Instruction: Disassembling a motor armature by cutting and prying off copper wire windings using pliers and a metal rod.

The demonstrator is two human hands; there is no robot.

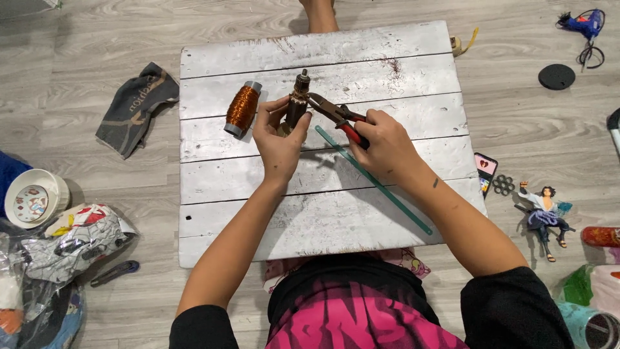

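My left hand (279, 139) holds a small brown motor rotor (298, 103) upright over a white wooden board (323, 213). My right hand (385, 145) grips red-handled pliers (336, 114), and the jaws touch the rotor's upper part from the right. A spool of copper wire (242, 108) lies on the board just left of my left hand. Under my right forearm a long green strip (374, 181) lies diagonally across the board.
On the grey floor lie a dark cloth (132, 103) at left, a white bowl (35, 197), plastic bags, a phone (484, 171), a small figurine (546, 216), a black disc (556, 76) and a blue glue gun (584, 24).
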